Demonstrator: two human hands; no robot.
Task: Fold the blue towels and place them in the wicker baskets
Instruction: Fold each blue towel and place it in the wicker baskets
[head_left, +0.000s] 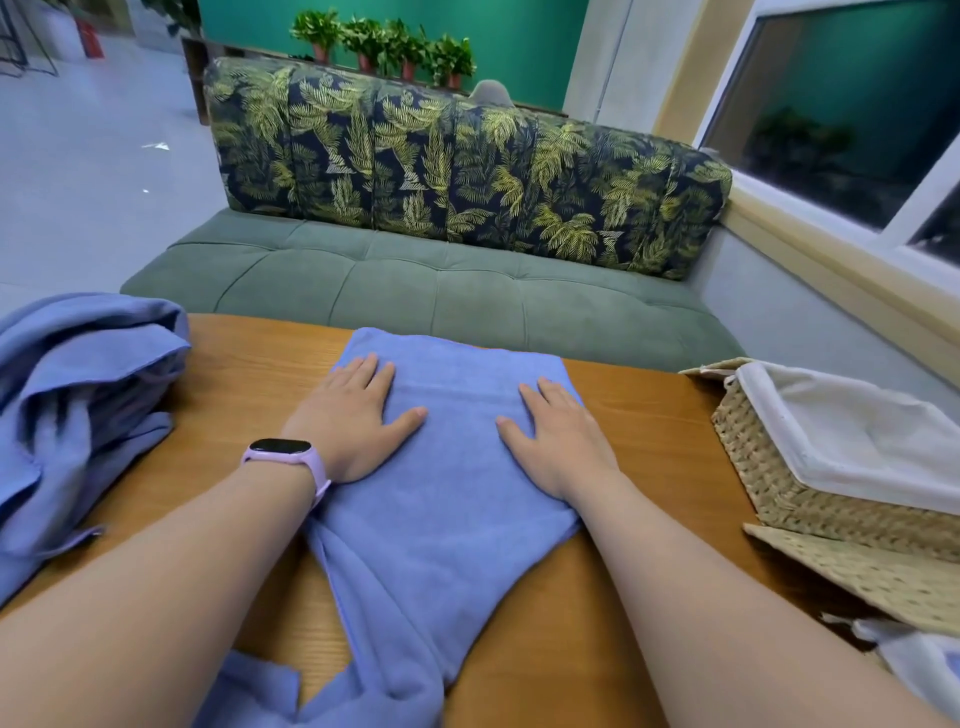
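Both hands lie palm-down on a blue towel (457, 467) spread across the wooden tabletop (649, 415): left hand (353, 421) and right hand (558, 441), fingers flat and slightly spread, pinching nothing. Unfolded towels (78, 405) are heaped at the left; a lined wicker basket (769, 483) stands at the right.

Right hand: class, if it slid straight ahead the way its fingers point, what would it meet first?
The right hand lies flat on the towel, fingers aimed away and slightly left. It would first cross the towel's far edge, then bare table, then probably the sofa seat; depth is unclear.
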